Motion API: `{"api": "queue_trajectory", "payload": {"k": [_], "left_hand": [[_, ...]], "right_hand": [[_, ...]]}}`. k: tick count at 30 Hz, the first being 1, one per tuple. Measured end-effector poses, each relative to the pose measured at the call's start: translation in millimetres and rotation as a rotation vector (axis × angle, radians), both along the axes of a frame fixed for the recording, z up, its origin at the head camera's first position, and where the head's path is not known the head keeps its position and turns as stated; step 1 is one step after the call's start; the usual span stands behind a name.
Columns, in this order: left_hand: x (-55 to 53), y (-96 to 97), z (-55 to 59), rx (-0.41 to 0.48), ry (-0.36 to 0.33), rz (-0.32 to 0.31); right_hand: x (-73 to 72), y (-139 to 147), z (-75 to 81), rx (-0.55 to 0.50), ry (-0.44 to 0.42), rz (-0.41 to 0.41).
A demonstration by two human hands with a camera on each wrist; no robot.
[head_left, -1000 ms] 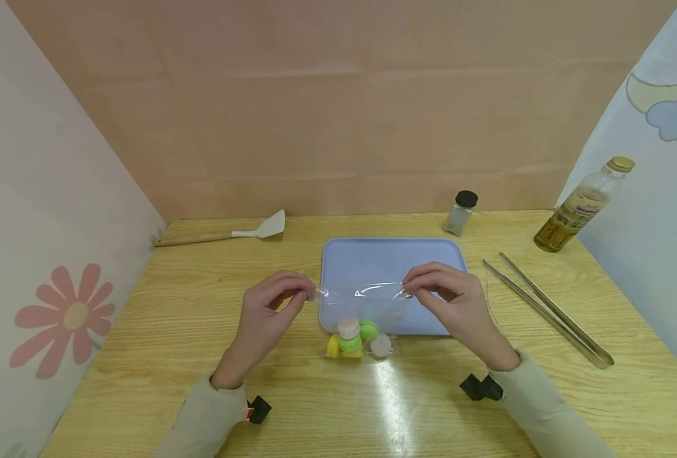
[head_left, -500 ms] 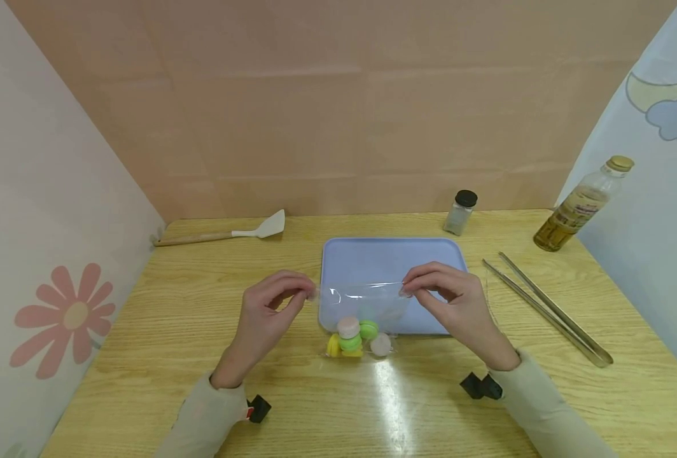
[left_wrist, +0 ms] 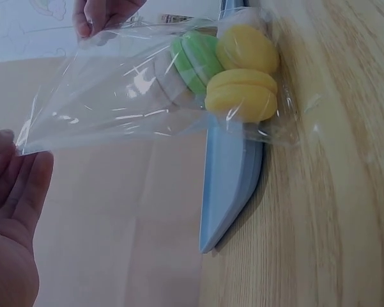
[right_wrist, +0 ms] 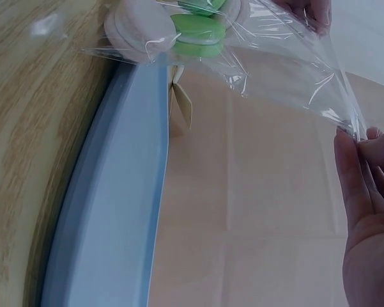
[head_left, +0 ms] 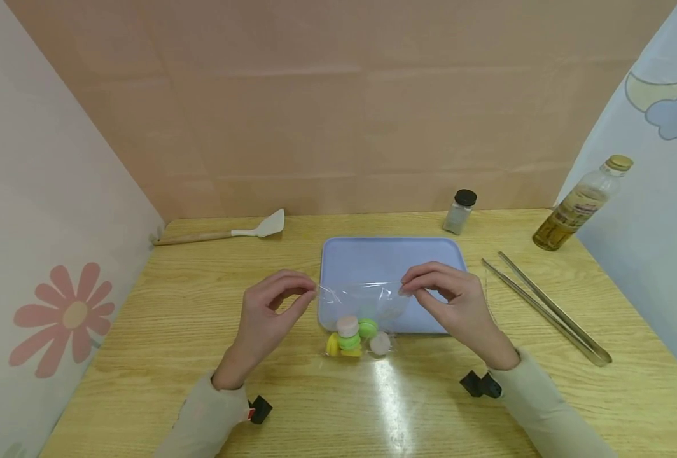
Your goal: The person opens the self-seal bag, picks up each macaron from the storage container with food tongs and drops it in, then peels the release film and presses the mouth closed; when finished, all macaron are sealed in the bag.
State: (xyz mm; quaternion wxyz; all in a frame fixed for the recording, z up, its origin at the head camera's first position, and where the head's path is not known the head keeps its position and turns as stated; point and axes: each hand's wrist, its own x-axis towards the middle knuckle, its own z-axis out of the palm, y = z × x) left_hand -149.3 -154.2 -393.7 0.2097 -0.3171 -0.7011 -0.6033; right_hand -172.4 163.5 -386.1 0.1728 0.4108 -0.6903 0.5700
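Observation:
A clear plastic bag stretches between both hands, with several macarons in its lower end. In the head view these are a pink macaron, green macarons, a yellow macaron and a pale macaron. My left hand pinches the bag's upper left corner between thumb and fingers. At the upper right corner my right hand pinches it likewise. The left wrist view shows two yellow macarons side by side. The bag's bottom is low, by the tabletop; whether it touches cannot be told.
Right behind the bag lies a light blue tray. Metal tongs lie to the right, with an oil bottle beyond them. A black-lidded jar stands behind the tray. A spatula lies at the back left.
The plastic along the bag's upper edge has shifted slightly, and its folds and glints look different. Both hands and the macarons stay almost where they were.

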Motion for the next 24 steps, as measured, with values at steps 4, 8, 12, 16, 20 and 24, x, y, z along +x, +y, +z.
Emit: {"api": "queue_trajectory", "payload": {"k": [4, 8, 12, 16, 20, 24], "left_hand": [[0.7, 1.9, 0.5, -0.001, -0.011, 0.027], [0.7, 2.4, 0.6, 0.012, -0.024, 0.031], [0.4, 2.2, 0.9, 0.006, -0.016, 0.038], [0.4, 1.7, 0.8, -0.009, 0.003, 0.046], [1.0, 1.3, 1.3, -0.031, 0.02, 0.066], [1.3, 1.7, 2.0, -0.048, 0.038, 0.083]], "right_hand": [[-0.6, 0.7, -1.3, 0.006, 0.009, -0.008], [-0.9, 0.4, -1.7, 0.008, 0.018, -0.017], [-0.7, -0.5, -1.4, 0.012, 0.025, -0.036], [-0.6, -1.6, -1.0, 0.018, 0.045, -0.066], [-0.5, -2.2, -0.4, 0.029, 0.071, -0.092], [-1.0, -2.2, -0.7, 0.037, 0.084, -0.09]]}}
